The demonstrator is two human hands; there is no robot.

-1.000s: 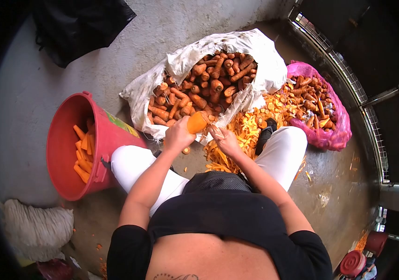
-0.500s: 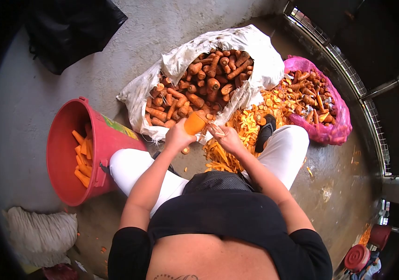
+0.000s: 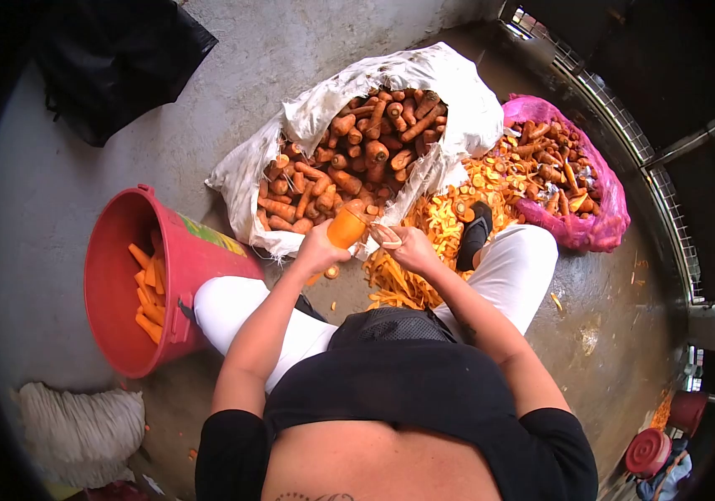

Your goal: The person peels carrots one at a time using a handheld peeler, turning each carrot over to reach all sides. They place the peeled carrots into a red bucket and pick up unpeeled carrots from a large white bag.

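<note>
My left hand is wrapped around a thick carrot, its side bright orange and peeled, its far end still rough and brownish. In my right hand is a peeler with a pale handle, held close beside the carrot's far end; its blade is too small to make out. Just beyond both hands, a white sack lies open with many unpeeled carrots inside. A heap of orange peelings spreads on the floor by my right hand.
A red bucket holding peeled carrots leans on its side at my left knee. Past my right foot is a pink bag of carrot pieces. Black plastic lies far left, a pale sack near left, and a red lid at right.
The carrot has turned in my left hand, and more of its rough far end shows. My right hand with the peeler stays beside it. The whole view has shifted slightly.
</note>
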